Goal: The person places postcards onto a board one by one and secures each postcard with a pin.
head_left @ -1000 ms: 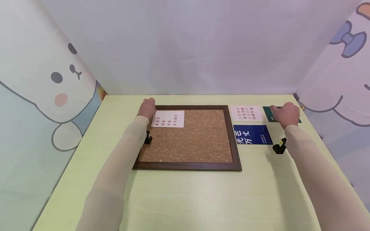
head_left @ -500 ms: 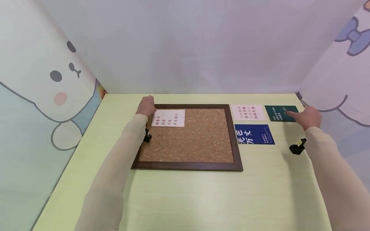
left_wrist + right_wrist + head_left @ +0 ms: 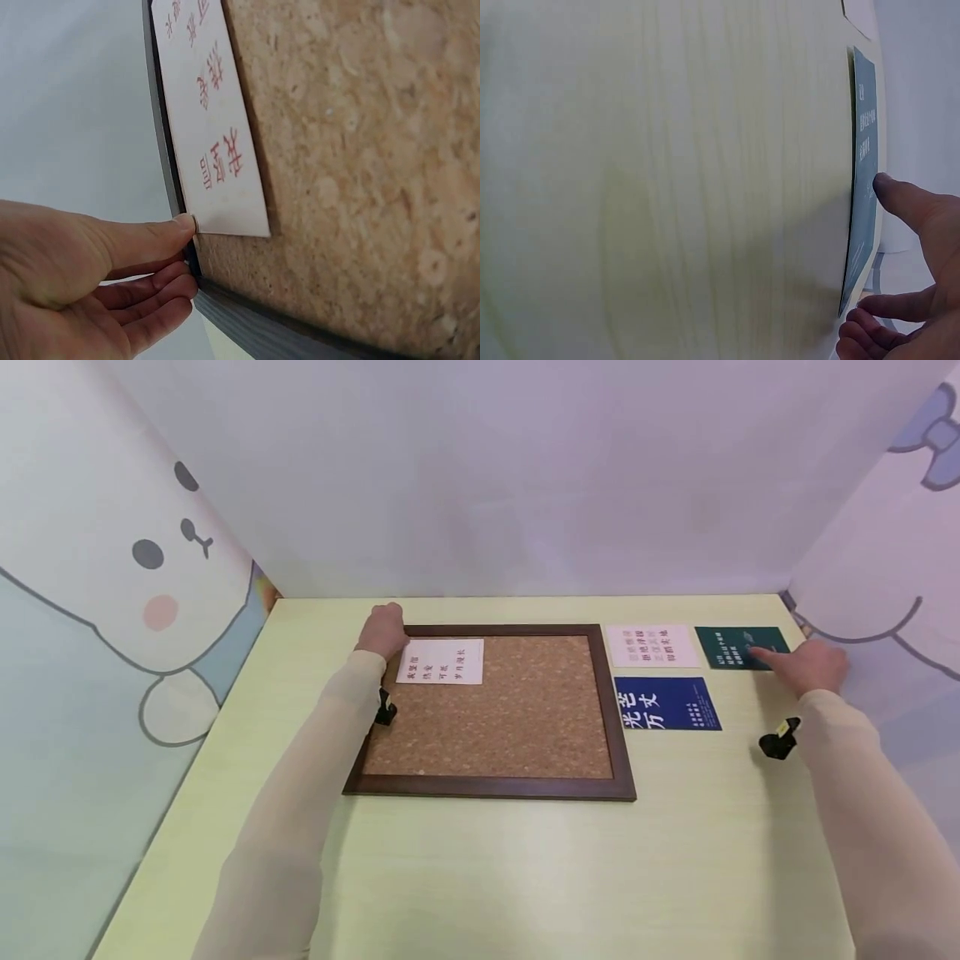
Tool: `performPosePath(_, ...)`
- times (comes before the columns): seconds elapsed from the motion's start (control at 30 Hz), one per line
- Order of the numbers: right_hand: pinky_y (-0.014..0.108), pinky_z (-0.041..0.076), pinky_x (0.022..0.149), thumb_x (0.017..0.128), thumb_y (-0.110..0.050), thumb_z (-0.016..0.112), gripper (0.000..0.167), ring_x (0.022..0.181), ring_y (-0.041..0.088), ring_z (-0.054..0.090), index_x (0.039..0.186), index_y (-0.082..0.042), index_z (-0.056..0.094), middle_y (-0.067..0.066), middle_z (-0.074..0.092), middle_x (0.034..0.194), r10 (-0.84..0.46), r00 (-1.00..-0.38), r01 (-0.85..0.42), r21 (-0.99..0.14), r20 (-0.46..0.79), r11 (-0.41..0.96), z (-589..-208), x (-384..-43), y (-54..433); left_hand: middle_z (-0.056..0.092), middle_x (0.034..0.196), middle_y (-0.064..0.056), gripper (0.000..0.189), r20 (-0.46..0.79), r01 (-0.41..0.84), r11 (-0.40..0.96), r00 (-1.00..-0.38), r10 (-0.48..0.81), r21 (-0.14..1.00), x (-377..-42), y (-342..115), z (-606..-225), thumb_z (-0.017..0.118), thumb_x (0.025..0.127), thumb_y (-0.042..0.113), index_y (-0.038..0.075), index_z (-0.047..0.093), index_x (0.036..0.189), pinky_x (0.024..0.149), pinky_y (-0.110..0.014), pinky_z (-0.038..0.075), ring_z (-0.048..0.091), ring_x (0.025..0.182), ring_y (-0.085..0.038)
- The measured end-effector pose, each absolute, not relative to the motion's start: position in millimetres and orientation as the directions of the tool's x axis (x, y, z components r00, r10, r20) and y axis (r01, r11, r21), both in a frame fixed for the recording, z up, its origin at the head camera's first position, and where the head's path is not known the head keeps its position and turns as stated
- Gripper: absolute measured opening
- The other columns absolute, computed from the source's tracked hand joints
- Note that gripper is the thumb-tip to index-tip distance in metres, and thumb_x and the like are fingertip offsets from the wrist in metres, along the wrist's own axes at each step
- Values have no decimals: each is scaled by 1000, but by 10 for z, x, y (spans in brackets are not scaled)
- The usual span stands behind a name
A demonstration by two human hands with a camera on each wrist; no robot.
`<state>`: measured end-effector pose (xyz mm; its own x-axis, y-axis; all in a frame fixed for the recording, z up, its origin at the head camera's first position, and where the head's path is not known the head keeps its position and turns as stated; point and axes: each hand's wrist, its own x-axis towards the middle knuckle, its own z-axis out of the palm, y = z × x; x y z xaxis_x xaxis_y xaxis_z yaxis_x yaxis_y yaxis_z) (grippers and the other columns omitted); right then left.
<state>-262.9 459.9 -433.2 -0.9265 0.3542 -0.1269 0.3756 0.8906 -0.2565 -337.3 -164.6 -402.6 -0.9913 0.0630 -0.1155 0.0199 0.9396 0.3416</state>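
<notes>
Here, the person's left hand (image 3: 382, 631) grips the far-left corner of a rectangular, brown-framed cork board (image 3: 487, 731), thumb at a white card (image 3: 441, 662) with red characters. Rightward lie a pale pink card (image 3: 654, 646), a navy-blue card (image 3: 669, 703) nearer, then a dark-green card (image 3: 722, 652) beneath the right hand's (image 3: 813, 667) outstretched thumb, its thumb and fingers spread apart.
</notes>
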Motion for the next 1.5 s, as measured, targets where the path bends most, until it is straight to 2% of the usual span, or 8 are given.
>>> performPosePath(0.2, 60, 29, 89, 90, -67, 45, 99, 99, 53, 39, 108, 30, 46, 43, 48, 101, 328, -933, 352, -184, -147, 918, -4342, -2702, 4651, 56, 112, -26, 28, -127, 2, 938, -991, 49, 347, -3382, -1606, -4047, 59, 92, 1, -9, 52, 117, 82, -46, 51, 59, 102, -38)
performPosePath(0.43, 60, 30, 86, 90, -64, 48, 89, 94, 52, 44, 96, 24, 51, 39, 53, 92, 289, -948, 308, -156, -132, 939, -4282, -2724, 4634, 57, 110, -26, 28, -116, 9, 938, -992, 52, 347, -3383, -1611, -4041, 58, 92, 0, -10, 52, 117, 78, -44, 51, 60, 96, -36)
performPosePath(0.67, 58, 34, 86, 89, -64, 51, 98, 96, 51, 42, 112, 31, 42, 41, 46, 101, 347, -920, 372, -134, -181, 918, -4242, -2718, 4642, 60, 106, -25, 23, -113, 9, 939, -992, 51, 345, -3367, -1588, -4051, 55, 92, -1, -9, 55, 114, 74, -42, 50, 58, 88, -32)
performPosePath(0.8, 56, 35, 84, 89, -60, 53, 92, 95, 50, 41, 111, 28, 42, 40, 46, 103, 373, -908, 402, -143, -192, 905, -4236, -2710, 4654, 62, 102, -24, 20, -104, 7, 938, -993, 46, 346, -3366, -1570, -4056, 55, 91, -3, -8, 57, 110, 70, -40, 48, 58, 82, -30)
performPosePath(1.03, 58, 29, 88, 91, -48, 59, 80, 100, 53, 36, 116, 25, 36, 41, 41, 111, 404, -893, 442, -229, -198, 867, -4248, -2697, 4679, 62, 106, -25, 22, -91, 15, 949, -995, 46, 315, -3378, -1562, -4078, 57, 91, -2, -10, 58, 111, 77, -43, 51, 59, 90, -32)
performPosePath(1.27, 60, 27, 93, 90, -37, 62, 74, 106, 55, 34, 120, 26, 37, 43, 38, 119, 412, -898, 439, -285, -154, 852, -4249, -2685, 4678, 63, 104, -26, 20, -83, 22, 950, -995, 51, 313, -3375, -1570, -4076, 56, 91, -3, -10, 58, 109, 76, -43, 52, 62, 90, -32)
performPosePath(1.37, 60, 26, 94, 91, -34, 60, 70, 106, 55, 34, 119, 27, 38, 44, 39, 119, 413, -899, 438, -277, -146, 855, -4249, -2687, 4673, 63, 105, -26, 21, -82, 22, 950, -995, 51, 313, -3372, -1582, -4063, 56, 91, -2, -10, 58, 111, 77, -43, 52, 62, 92, -34)
performPosePath(1.5, 59, 27, 91, 92, -32, 59, 63, 101, 54, 36, 109, 26, 44, 42, 43, 113, 419, -899, 438, -279, -130, 854, -4259, -2699, 4674, 63, 105, -26, 21, -81, 21, 950, -996, 48, 312, -3368, -1597, -4036, 56, 91, -2, -10, 58, 111, 78, -44, 53, 63, 94, -35)
